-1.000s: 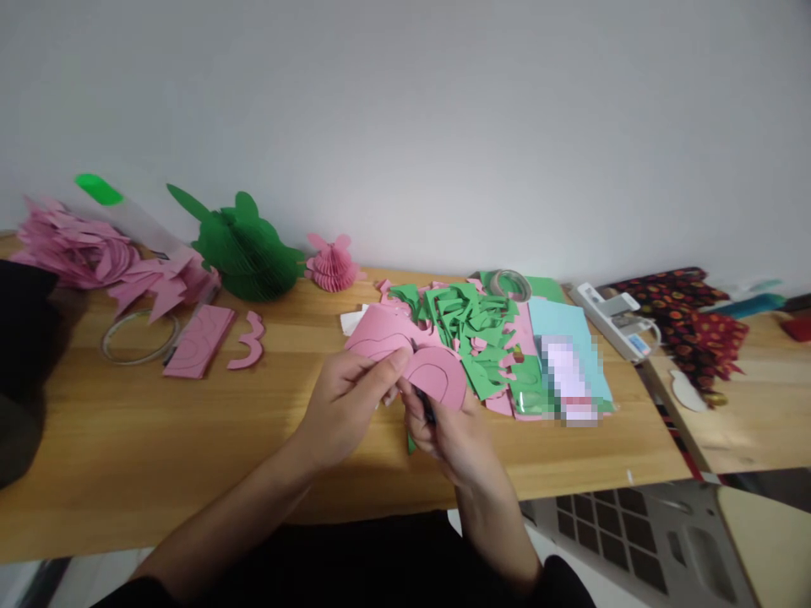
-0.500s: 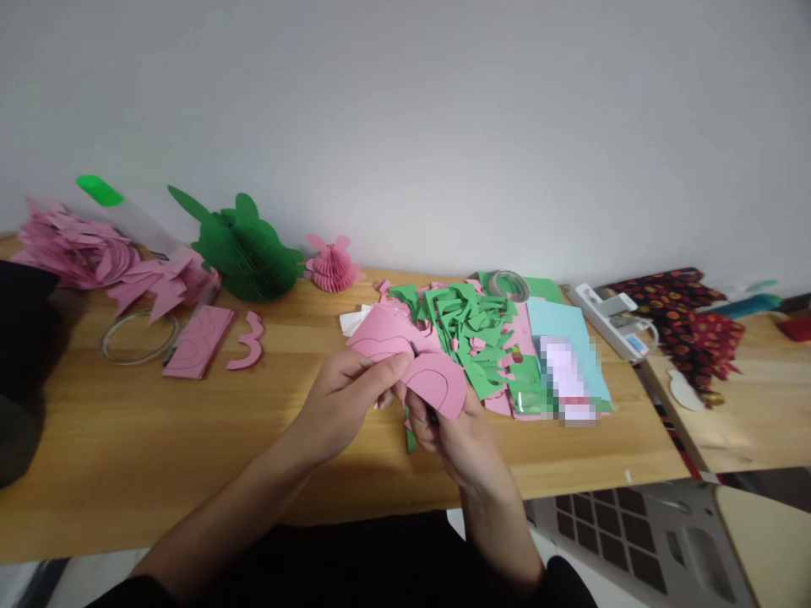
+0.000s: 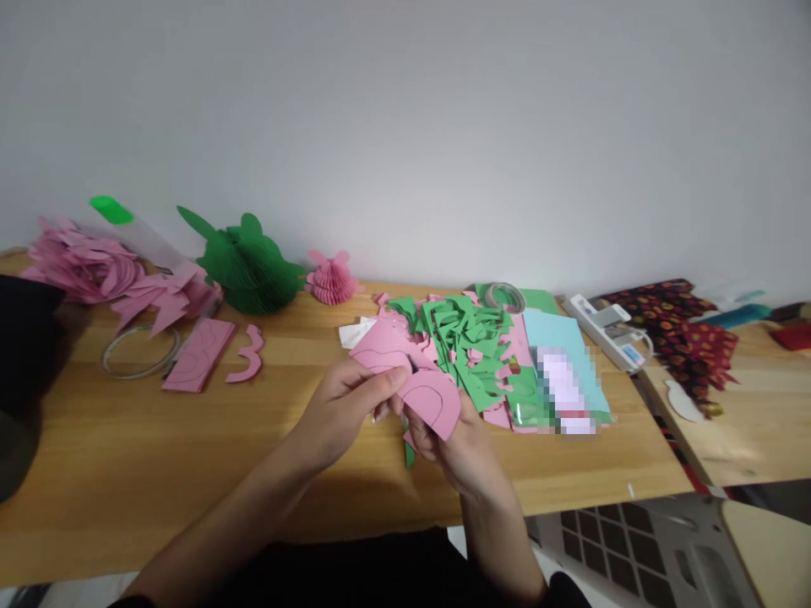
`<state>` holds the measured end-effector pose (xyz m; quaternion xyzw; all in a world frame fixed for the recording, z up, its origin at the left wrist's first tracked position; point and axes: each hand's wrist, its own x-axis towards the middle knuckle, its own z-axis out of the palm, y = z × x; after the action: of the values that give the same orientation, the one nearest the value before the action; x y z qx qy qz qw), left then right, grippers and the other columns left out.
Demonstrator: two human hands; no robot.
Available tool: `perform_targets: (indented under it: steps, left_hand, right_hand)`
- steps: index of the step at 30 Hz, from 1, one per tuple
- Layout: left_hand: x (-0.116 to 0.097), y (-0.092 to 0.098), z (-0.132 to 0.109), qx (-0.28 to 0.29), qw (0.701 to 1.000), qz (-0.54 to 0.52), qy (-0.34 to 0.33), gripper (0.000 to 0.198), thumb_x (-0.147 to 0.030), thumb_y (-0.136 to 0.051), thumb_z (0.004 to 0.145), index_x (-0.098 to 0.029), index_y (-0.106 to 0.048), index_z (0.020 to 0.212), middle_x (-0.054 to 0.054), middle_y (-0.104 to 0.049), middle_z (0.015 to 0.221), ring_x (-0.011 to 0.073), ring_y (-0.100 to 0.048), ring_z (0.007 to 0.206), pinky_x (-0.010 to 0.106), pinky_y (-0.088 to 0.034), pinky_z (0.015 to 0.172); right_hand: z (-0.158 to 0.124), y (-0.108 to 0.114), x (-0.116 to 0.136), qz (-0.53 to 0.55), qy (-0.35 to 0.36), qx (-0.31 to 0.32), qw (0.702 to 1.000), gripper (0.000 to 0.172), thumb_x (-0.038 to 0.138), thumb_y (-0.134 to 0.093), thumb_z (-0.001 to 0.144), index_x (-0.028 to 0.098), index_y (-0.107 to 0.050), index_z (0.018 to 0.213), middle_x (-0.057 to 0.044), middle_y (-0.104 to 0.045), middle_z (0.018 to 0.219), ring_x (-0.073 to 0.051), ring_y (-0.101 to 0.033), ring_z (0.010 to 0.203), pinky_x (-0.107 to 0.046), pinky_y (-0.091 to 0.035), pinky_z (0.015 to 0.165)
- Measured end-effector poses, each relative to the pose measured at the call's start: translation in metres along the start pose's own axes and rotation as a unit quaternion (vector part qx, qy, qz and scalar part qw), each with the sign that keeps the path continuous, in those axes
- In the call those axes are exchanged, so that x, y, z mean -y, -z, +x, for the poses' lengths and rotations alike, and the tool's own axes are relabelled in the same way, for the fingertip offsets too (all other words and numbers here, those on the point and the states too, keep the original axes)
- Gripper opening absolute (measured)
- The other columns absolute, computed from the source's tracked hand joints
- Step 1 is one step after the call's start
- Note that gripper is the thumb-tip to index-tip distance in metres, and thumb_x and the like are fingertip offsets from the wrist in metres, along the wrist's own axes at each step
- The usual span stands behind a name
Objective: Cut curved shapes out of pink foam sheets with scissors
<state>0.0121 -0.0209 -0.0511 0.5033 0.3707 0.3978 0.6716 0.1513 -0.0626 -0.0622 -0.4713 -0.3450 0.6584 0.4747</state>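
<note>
A folded piece of pink paper [image 3: 432,399] with drawn curved lines is pinched between the thumb and fingers of my left hand [image 3: 339,409]. Its right part is rounded and curls toward me. Beneath that part, my right hand [image 3: 459,443] is closed around scissors [image 3: 415,363]. Only a dark bit of them shows at the slit in the paper; the handles are hidden. Just beyond both hands lies a heap of green paper scraps [image 3: 465,338], with pink bits mixed in.
On the left are a marked pink paper stack [image 3: 199,355], a wavy pink cutout [image 3: 248,356] and a tape ring [image 3: 140,353]. A green honeycomb paper shape [image 3: 253,266] and a smaller pink one [image 3: 333,279] stand by the wall. A power strip [image 3: 612,332] lies at right.
The view has tilted slightly, so the table sits lower. My right hand and the rounded part of the paper have shifted a little down and left. Both hands keep their hold.
</note>
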Motion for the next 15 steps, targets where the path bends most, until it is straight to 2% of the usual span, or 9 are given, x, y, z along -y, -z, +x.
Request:
perform_targets:
  steps: [6,11,15]
  left_hand:
    - [-0.0008,0.0008,0.0008,0.019,1.0,0.0,-0.006,0.04,-0.035,-0.058,0.085,-0.017,-0.057,0.049,-0.003,-0.048,0.047,0.0094,-0.043,0.049,0.024,-0.032,0.049]
    - [-0.0018,0.0015,-0.0001,0.005,1.0,0.022,-0.005,0.038,-0.034,-0.058,0.083,-0.018,-0.057,0.05,-0.003,-0.048,0.047,0.0099,-0.043,0.048,0.025,-0.032,0.05]
    - [-0.0032,0.0,-0.0015,0.002,0.999,0.032,-0.017,0.036,-0.032,-0.056,0.083,-0.018,-0.053,0.05,-0.002,-0.05,0.05,0.0111,-0.046,0.051,0.025,-0.036,0.052]
  right_hand:
    - [-0.0005,0.0031,0.0022,0.004,0.024,0.024,0.999,0.031,0.03,-0.059,0.082,0.019,-0.048,0.055,0.009,-0.035,0.04,-0.004,-0.021,0.037,-0.018,-0.018,0.036]
    - [-0.0003,0.0058,0.003,-0.004,0.05,0.051,0.997,0.031,0.029,-0.057,0.085,0.019,-0.05,0.057,0.009,-0.035,0.042,-0.005,-0.023,0.036,-0.019,-0.02,0.036]
    - [-0.0004,0.0064,0.0016,-0.004,0.054,0.049,0.997,0.03,0.028,-0.057,0.086,0.018,-0.051,0.058,0.009,-0.036,0.041,-0.005,-0.022,0.037,-0.019,-0.02,0.036]
